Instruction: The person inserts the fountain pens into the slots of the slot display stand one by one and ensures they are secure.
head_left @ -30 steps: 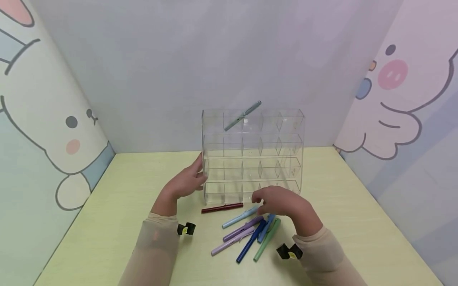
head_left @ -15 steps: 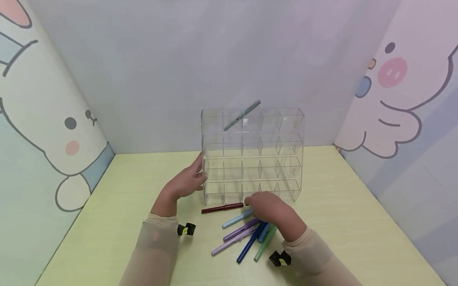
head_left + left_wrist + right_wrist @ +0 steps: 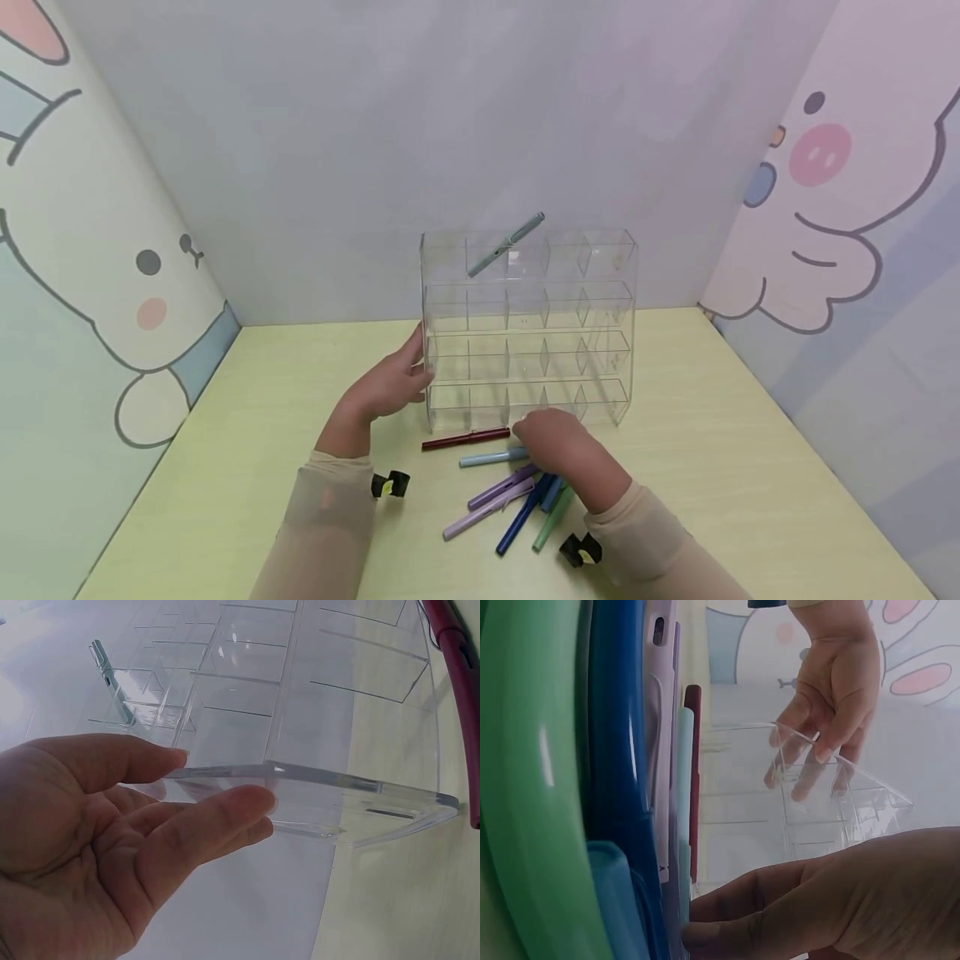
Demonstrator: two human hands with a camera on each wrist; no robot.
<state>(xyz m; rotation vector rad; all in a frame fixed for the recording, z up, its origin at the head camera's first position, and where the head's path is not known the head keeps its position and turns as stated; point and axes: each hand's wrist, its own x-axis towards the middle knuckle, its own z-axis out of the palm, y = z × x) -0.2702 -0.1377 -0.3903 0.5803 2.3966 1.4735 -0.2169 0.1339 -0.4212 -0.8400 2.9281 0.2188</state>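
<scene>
At the left side of a clear acrylic pen rack (image 3: 525, 367), my left hand (image 3: 386, 383) rests against the side panel. Its fingers (image 3: 210, 821) are fairly straight and touch the panel's edge. My right hand (image 3: 566, 450) is in front of the rack, palm down. Its thumb and fingers pinch one end of a light blue pen (image 3: 491, 458), which lies low over the table; that end is hidden under the hand in the head view. A dark red pen (image 3: 465, 439) lies between the light blue pen and the rack.
Purple (image 3: 502, 487), lilac (image 3: 487, 510), dark blue (image 3: 521, 521) and green (image 3: 551, 523) pens lie bunched below the right hand, with a mid-blue pen (image 3: 552, 493) among them. A grey-green pen (image 3: 506, 246) slants across the rack's top tier. A wall (image 3: 337, 167) stands behind.
My right hand has come down and left onto the light blue pen and taken hold of it. That pen has swung from slanted to nearly level. My left hand stays at the rack.
</scene>
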